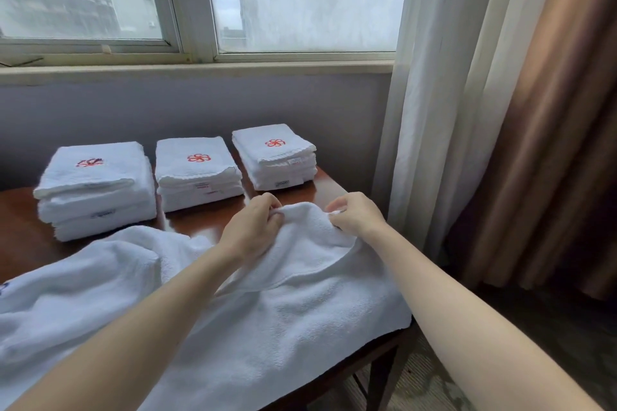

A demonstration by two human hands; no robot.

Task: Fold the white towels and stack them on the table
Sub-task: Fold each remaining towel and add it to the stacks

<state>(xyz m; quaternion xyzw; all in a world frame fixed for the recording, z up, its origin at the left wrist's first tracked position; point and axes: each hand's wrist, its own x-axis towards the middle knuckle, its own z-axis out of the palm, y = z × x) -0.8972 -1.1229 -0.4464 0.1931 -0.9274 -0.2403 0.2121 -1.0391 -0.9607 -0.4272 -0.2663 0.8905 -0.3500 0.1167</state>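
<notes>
A large white towel [283, 317] lies rumpled over the near half of the dark wooden table [20, 230]. My left hand [253, 225] and my right hand [354, 213] each pinch its far edge, a hand's width apart, lifting that edge slightly off the table. Behind them stand three stacks of folded white towels with red flower logos on top: a left stack [95, 190], a middle stack [198, 173] and a right stack [275, 157].
A window and sill run along the wall behind the table. White sheer curtain [444, 93] and brown curtain [551, 127] hang to the right. The table's right edge and leg [384, 374] stand over patterned carpet.
</notes>
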